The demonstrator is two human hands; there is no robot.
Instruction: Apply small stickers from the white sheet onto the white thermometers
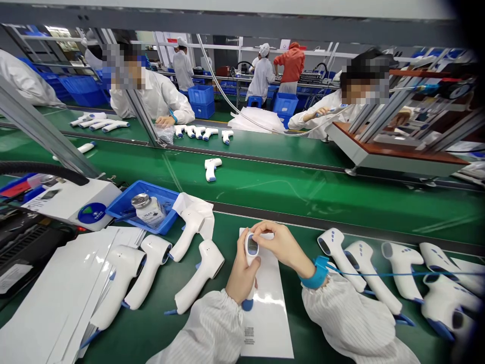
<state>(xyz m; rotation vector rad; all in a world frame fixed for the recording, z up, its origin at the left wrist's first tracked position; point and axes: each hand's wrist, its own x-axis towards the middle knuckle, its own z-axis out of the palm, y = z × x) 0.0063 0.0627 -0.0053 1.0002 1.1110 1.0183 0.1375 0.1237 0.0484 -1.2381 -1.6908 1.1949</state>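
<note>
My left hand (241,277) is wrapped round the handle of a white infrared thermometer (252,245), held upright with its small display facing me. A blue tip shows at the handle's bottom. My right hand (281,243), with a blue strap at the wrist, has its thumb and fingers pinched together at the display's upper edge; whatever they grip there is too small to make out. Below both hands lies a white printed sheet (271,323). Nearest on the left is another white thermometer (199,275) on its side, its blue battery flap sticking out.
More thermometers lie left (125,278) and right (373,273). A blue tray (138,222) holds a metal-capped bottle (149,210). White sheets (64,293) are piled at left. Beyond runs a green conveyor belt (273,184) carrying one thermometer (211,169). Co-workers sit opposite. A blue cord (386,274) trails right.
</note>
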